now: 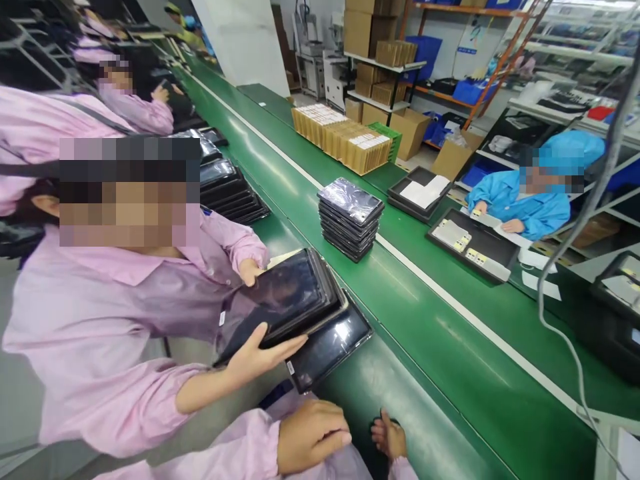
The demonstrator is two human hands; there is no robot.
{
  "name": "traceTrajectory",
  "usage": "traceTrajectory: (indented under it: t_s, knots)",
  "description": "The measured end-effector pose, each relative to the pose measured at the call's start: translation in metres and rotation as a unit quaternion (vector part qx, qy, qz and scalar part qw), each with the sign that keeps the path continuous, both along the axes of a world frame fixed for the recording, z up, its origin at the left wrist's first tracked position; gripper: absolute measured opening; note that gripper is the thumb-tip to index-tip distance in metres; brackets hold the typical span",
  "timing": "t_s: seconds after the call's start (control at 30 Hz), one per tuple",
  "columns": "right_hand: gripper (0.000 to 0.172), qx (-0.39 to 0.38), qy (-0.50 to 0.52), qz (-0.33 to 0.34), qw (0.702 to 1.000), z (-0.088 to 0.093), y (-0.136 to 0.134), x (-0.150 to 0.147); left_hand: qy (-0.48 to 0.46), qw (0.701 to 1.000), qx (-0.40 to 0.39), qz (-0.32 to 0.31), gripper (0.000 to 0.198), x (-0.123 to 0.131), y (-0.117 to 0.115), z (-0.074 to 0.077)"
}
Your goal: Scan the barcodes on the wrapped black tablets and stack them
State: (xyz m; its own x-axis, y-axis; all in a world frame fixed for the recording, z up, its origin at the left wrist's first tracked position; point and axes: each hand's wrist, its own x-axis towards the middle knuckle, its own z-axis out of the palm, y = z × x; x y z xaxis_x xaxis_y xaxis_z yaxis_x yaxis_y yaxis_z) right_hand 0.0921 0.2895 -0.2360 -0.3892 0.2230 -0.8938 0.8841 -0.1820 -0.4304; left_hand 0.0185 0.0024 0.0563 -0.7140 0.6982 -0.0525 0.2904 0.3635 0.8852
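L hand (313, 433) is palm down just off the near edge of the green surface (450, 333), fingers together & loosely bent; palm's hidden, so can't tell if anything's in it. R hand (389, 437) sits at the near edge, fingers half curled w/ small gaps, beside a dark item (374, 422); can't tell if it's gripped or just behind.

Nearest L hand is a loose flat panel (335, 347), lying skewed at the surface's near edge, one corner seemingly past it. Main risk: a sleeve or L hand snags that corner, & the panel tips off toward the floor.

2nd risk: the co-worker (120, 313) has a stack of panels (300, 293) tilted toward the chest, partly over the loose panel. One co-worker hand (265, 353) is open, fingers straight along the stack's lower side; the other (250, 272) is at an upper corner. W/ so little wrapped grip, glossy faces could slide apart, esp. if bumped; a dropped corner could scratch or crack the glass-like face below.

Lesser: the tall pile (350, 220) mid-surface, by the white line (430, 283), has uneven edges, so a knock or jolt might shear its top layers off.
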Motion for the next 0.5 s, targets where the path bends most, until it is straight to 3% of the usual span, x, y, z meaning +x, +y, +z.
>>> traceTrajectory:
  t_s: [0.2, 0.5]
  knots:
    - [0.058, -0.005, 0.001, -0.016, 1.0, 0.002, -0.003, 0.001, -0.064, 0.998, 0.002, -0.012, 0.04, 0.018, 0.014, 0.02]
    - [0.053, -0.021, 0.03, -0.024, 0.999, -0.019, -0.001, 0.004, -0.061, 0.998, 0.002, -0.014, 0.04, 0.03, 0.028, 0.017]
